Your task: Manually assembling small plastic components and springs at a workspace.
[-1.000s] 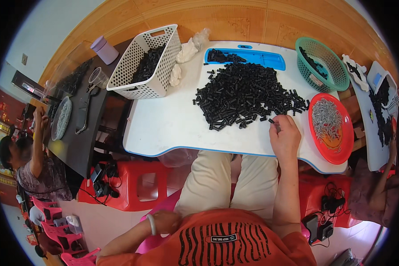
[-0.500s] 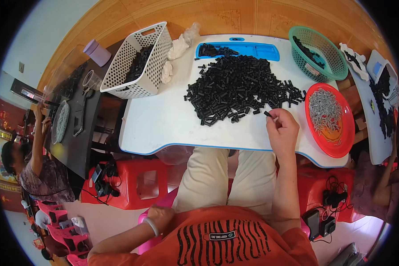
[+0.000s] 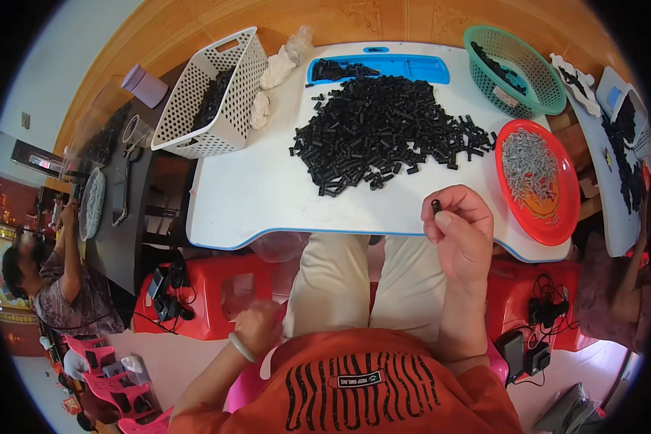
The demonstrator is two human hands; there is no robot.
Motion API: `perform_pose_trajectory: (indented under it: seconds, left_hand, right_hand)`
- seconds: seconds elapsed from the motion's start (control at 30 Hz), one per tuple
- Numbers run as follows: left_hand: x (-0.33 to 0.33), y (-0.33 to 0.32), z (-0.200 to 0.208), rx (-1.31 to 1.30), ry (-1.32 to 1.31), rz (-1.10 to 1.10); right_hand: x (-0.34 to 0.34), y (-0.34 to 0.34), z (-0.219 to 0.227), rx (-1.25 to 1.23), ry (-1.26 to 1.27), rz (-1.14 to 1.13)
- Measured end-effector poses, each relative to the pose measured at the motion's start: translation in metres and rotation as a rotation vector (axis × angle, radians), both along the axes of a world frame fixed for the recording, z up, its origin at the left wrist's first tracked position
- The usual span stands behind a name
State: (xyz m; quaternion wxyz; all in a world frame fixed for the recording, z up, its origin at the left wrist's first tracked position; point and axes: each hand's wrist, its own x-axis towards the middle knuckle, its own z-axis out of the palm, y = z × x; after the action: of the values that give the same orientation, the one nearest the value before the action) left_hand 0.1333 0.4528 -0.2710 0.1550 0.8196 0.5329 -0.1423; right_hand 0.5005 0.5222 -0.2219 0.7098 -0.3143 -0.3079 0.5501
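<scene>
Between the thumb and fingers of my right hand is a small black cylindrical piece, tilted with one end toward me. That hand is raised over the table's near edge. Beyond it, a large heap of similar black pieces spreads across the white table. To its right lies a red oval tray with many small silvery metal parts, too small to name exactly. My left hand is beside my left thigh, off the table, its fingers smeared by motion.
A white perforated basket with black parts stands at the left, a green basket at the back right. A blue tray lies behind the heap. Red stools flank me. Other people sit at side tables.
My right hand has drawn back from the heap toward me and turned, bringing the black cylindrical piece with it. My left hand has risen slightly. The view has shifted a little.
</scene>
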Motion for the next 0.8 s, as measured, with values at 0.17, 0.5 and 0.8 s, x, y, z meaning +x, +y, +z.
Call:
perform_pose_trajectory:
  seconds: [0.17,0.5,0.8]
  left_hand:
    - [0.081,0.041,0.043,0.204,-0.928,0.041]
    - [0.146,0.068,0.037,-0.083,-1.514,-0.035]
    - [0.134,0.06,0.036,-0.056,-1.599,0.111]
  right_hand:
    - [-0.021,-0.013,-0.007,0.011,0.036,0.201]
    - [-0.048,-0.032,-0.036,-0.035,-0.019,0.266]
    - [-0.059,-0.032,-0.037,0.015,-0.533,0.179]
